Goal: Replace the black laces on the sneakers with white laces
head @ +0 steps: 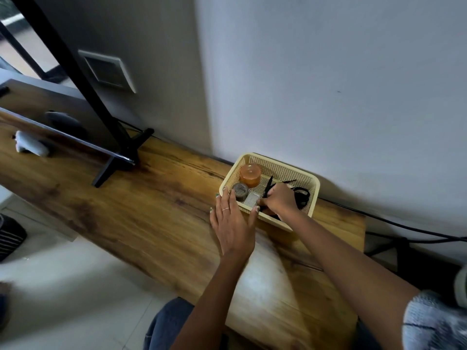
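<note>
A cream mesh basket [307, 180] stands on the wooden table [141, 198] against the wall. My right hand [279, 199] is inside it, fingers curled round thin black laces [268, 188] whose ends stick up. My left hand [233, 223] lies flat with straight fingers against the basket's near left rim. No sneakers or white laces are in sight.
In the basket sit an orange jar [250, 175], a grey tape roll [240, 191], a small grey box [250, 200] and a black coiled cord [302, 195]. A screen on a black stand [111, 157] fills the table's left. Cables [404, 226] run along the wall at right.
</note>
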Tool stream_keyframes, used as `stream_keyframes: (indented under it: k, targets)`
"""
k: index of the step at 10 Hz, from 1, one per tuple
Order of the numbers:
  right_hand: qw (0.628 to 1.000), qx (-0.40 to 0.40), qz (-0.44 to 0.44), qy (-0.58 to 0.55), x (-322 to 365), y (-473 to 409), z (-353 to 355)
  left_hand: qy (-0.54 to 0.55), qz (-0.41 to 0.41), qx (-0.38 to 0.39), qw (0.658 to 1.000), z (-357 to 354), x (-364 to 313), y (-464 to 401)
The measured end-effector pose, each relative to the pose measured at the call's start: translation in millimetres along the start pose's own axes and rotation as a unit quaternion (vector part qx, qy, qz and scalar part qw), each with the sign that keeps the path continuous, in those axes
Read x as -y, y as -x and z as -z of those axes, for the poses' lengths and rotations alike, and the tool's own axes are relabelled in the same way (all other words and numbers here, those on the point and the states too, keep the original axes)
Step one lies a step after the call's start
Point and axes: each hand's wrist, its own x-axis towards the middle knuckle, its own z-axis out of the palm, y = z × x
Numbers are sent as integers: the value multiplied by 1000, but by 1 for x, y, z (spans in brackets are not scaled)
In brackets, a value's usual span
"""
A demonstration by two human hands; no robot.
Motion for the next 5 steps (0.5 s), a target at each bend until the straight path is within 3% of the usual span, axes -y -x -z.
stream_keyframes:
  k: [3,4,5]
  targets:
    - [997,-56,49,-2,-3,21,3,-70,-28,13,997,12,-4,4]
    - [987,-100,123,26,-7,43,15,-103,-59,25,993,18,-7,10]
    - [955,-160,207,136,-12,72,34,-115,-84,29,989,34,-21,20]
